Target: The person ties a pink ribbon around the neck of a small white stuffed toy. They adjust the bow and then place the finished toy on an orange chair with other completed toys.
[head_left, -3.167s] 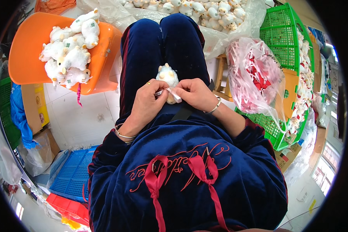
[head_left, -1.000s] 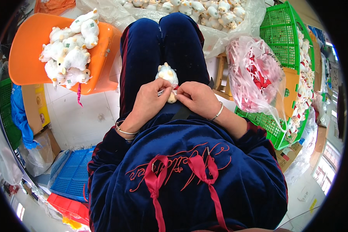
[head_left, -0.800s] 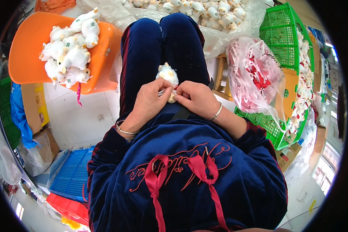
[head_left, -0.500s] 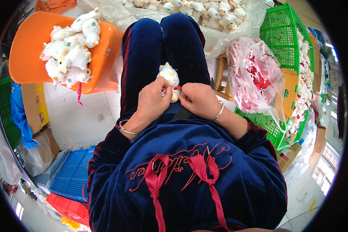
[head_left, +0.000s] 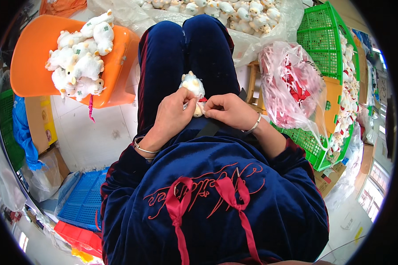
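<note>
A small white plush animal (head_left: 192, 83) lies in my lap, its cream-coloured head toward my belly. My left hand (head_left: 174, 112) is closed round its body from the left. A short bit of red ribbon (head_left: 203, 100) shows at the toy's neck. Close against the toy's right side, my right hand (head_left: 231, 111) has thumb and fingers pinched together beside the ribbon. Whatever sits between those fingertips is too small to tell. On the orange chair (head_left: 31, 57) to my left lies a pile of similar white plush animals (head_left: 86, 64), with a pink ribbon (head_left: 91, 108) hanging off the seat edge.
More plush toys fill a clear plastic sheet (head_left: 247, 44) beyond my knees. To my right are a clear bag of red and pale ribbons (head_left: 292, 88), green crates (head_left: 318, 42) and toys with red bits. A blue crate (head_left: 82, 198) and red bin (head_left: 77, 236) stand lower left.
My right hand has shifted slightly to the right and up, its fingers more bent. My left hand and the toy stay nearly in place.
</note>
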The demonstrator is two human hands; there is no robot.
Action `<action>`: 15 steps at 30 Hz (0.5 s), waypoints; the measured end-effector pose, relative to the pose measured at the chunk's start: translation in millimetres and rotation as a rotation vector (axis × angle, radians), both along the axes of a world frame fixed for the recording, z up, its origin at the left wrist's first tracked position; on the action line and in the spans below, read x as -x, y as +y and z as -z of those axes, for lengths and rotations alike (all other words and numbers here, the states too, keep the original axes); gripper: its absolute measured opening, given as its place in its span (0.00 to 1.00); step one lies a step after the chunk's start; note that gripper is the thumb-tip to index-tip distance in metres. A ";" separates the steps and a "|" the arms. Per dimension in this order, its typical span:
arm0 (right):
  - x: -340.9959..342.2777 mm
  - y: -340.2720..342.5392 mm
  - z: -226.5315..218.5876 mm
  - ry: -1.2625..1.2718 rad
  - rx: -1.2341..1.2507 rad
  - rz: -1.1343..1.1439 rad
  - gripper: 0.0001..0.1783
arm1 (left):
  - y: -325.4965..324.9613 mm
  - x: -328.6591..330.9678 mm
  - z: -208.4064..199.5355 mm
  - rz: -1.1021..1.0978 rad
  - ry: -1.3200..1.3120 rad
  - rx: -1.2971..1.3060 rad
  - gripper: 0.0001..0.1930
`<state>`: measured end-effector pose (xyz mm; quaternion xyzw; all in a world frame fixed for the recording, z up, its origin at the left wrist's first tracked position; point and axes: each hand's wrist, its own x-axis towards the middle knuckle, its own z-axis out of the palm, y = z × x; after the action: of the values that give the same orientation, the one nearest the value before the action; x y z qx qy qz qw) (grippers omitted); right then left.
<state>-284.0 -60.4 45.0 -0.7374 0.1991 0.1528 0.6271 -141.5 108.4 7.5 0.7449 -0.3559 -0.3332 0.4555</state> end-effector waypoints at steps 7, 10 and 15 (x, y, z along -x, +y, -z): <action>-2.1 -5.5 12.0 0.135 -0.630 0.243 0.08 | 1.2 0.6 -0.6 -0.003 0.000 0.014 0.08; -3.3 -6.3 12.9 0.110 -0.674 0.247 0.09 | 1.9 0.2 -1.0 0.011 -0.011 0.009 0.07; -4.6 -4.6 13.2 0.039 -0.660 0.215 0.11 | 3.0 -1.5 -0.7 0.041 -0.021 -0.006 0.07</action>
<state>-279.4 -64.9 31.8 -0.4665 0.2274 0.1559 0.8404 -140.0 111.4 8.2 0.7421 -0.3749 -0.3359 0.4427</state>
